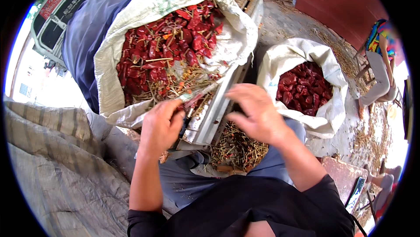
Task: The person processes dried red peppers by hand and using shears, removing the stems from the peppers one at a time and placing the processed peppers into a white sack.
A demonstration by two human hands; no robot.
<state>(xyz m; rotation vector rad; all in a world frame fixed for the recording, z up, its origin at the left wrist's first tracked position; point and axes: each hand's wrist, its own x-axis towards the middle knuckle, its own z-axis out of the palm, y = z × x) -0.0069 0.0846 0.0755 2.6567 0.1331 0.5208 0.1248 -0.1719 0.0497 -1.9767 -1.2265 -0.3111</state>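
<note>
My left hand [159,127] is at the near lip of a large white woven sack [110,66]. A blurred reddish piece [194,100], perhaps a dried chili, lies just beyond its fingertips; whether the fingers grip it I cannot tell. Inside the sack are dried red chilies [157,48] with stems, and loose stem scraps [193,79] toward the near side. Blurred by motion, my right hand [256,114] hovers beside the metal edge [218,107], fingers apart and holding nothing. Right of it stands a smaller white sack [334,86] holding dark red chilies [303,87], apparently without stems.
Stems and scraps [239,148] lie in a heap below, between my legs. A phone [356,191] rests on a worn board [341,171] at right. A seated person [377,69] is farther right. Grey striped sheeting [59,171] covers the left; a truck [62,17] stands behind.
</note>
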